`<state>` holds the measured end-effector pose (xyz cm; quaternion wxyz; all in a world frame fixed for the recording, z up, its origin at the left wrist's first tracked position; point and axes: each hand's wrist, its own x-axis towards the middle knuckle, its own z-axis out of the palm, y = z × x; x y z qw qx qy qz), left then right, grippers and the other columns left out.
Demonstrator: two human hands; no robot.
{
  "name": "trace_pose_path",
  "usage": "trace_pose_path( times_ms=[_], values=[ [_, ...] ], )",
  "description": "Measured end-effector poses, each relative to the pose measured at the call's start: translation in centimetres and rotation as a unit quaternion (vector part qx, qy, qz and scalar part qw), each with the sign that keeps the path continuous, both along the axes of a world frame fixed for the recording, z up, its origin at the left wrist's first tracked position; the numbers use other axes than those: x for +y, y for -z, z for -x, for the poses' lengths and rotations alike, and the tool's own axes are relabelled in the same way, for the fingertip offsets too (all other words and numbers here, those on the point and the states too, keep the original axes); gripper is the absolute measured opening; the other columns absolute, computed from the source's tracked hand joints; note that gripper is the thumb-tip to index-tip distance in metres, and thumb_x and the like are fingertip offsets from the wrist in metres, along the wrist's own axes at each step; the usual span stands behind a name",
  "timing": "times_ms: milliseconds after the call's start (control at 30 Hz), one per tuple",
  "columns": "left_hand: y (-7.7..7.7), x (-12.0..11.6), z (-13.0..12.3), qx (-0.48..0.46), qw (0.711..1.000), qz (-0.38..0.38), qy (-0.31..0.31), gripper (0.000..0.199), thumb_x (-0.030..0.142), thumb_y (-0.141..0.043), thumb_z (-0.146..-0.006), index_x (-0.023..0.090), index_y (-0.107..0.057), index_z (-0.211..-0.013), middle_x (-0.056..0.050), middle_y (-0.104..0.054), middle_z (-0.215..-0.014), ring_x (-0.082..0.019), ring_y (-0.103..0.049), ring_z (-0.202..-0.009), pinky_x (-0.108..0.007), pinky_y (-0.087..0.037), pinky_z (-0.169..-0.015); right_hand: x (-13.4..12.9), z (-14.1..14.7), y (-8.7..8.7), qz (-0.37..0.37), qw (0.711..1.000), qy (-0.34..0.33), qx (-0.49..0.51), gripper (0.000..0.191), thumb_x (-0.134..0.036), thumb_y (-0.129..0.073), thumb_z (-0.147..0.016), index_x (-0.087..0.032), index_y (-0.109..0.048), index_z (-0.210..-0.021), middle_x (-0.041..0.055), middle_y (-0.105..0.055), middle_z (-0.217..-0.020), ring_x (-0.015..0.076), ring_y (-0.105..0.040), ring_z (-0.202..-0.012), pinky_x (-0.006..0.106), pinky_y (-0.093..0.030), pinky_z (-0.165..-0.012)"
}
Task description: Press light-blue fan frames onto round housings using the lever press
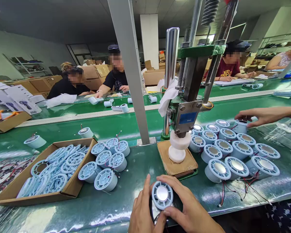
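Observation:
A light blue round fan housing (pixel 162 195) with a silver disc at its centre is held between my two hands, close to the front of the table. My left hand (pixel 142 207) presses against its left side, thumb low. Fingers of my right hand (pixel 188 204) curl round the far and right sides, with the thumb on the near rim. What lies under the housing is partly hidden by the hands. Just beyond stands a green hand press (pixel 184 113) with white round blocks (pixel 177 153) above a wooden board (pixel 165 161).
At left a cardboard box (pixel 72 191) holds many blue rings. Several housings (pixel 106 180) without discs stand beside it; several with discs (pixel 217 170) crowd the right, wires trailing. Another person's hand (pixel 264 116) touches one there. A metal post (pixel 131 71) rises mid-table; co-workers sit opposite.

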<state>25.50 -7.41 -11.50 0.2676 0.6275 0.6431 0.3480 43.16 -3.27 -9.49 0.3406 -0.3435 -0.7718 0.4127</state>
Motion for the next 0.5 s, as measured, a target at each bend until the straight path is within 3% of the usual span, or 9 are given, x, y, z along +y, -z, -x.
trace_pose_path(
  times_ms=[167, 233, 300, 367, 400, 500],
  values=[
    [0.4, 0.1, 0.2, -0.091, 0.989, -0.039, 0.11, 0.072, 0.043, -0.042, -0.092, 0.023, -0.011, -0.155, -0.007, -0.03, -0.159, -0.025, -0.031, -0.145, -0.042, -0.031, -0.118, 0.3, 0.0, 1.1, -0.159, 0.985, -0.027, -0.064, 0.052, -0.024, -0.05, -0.095, -0.022, -0.041, -0.146, 0.0097, -0.036, -0.152, 0.0188, -0.036, -0.14, 0.034, -0.038, -0.113],
    [0.7, 0.2, -0.3, -0.065, 0.99, -0.042, 0.115, 0.07, 0.043, -0.041, -0.094, 0.019, -0.016, -0.154, -0.008, -0.024, -0.161, -0.025, -0.024, -0.148, -0.042, -0.028, -0.119, 0.3, -0.2, 1.3, -0.203, 0.972, -0.03, -0.115, 0.057, -0.019, -0.048, -0.093, -0.018, -0.036, -0.149, 0.0108, -0.032, -0.154, 0.0199, -0.033, -0.142, 0.035, -0.038, -0.113],
    [0.9, 0.2, -0.9, -0.025, 0.995, -0.03, 0.096, 0.067, 0.04, -0.044, -0.093, 0.017, -0.025, -0.152, -0.01, -0.029, -0.159, -0.026, -0.027, -0.146, -0.044, -0.029, -0.119, 0.2, -0.8, 0.3, -0.235, 0.957, -0.036, -0.165, 0.069, -0.011, -0.047, -0.087, -0.014, -0.026, -0.153, 0.0122, -0.031, -0.154, 0.021, -0.034, -0.142, 0.035, -0.041, -0.111],
    [0.8, 0.2, -1.4, -0.007, 0.997, -0.028, 0.07, 0.062, 0.034, -0.047, -0.09, 0.017, -0.034, -0.149, -0.011, -0.038, -0.155, -0.027, -0.036, -0.142, -0.046, -0.033, -0.117, 0.3, -2.2, -2.8, -0.267, 0.944, -0.029, -0.194, 0.08, -0.007, -0.047, -0.081, -0.013, -0.017, -0.155, 0.0115, -0.03, -0.154, 0.0212, -0.037, -0.14, 0.033, -0.044, -0.108],
    [0.5, 0.3, -1.5, -0.007, 0.998, -0.03, 0.056, 0.06, 0.033, -0.049, -0.088, 0.017, -0.04, -0.146, -0.012, -0.044, -0.151, -0.028, -0.041, -0.14, -0.046, -0.036, -0.115, 0.6, -3.1, -5.3, -0.289, 0.938, -0.006, -0.188, 0.081, -0.008, -0.047, -0.081, -0.015, -0.016, -0.155, 0.0089, -0.029, -0.155, 0.021, -0.037, -0.14, 0.034, -0.044, -0.109],
    [-1.7, 1.3, -1.5, -0.032, 0.999, 0.0, 0.009, 0.058, 0.03, -0.061, -0.077, 0.017, -0.055, -0.133, -0.012, -0.061, -0.135, -0.03, -0.056, -0.124, -0.046, -0.044, -0.107, 3.2, -6.2, -15.8, -0.319, 0.937, 0.124, -0.076, 0.065, -0.016, -0.046, -0.087, -0.027, -0.032, -0.15, -0.0041, -0.029, -0.155, 0.0201, -0.03, -0.144, 0.038, -0.033, -0.117]
  ],
)
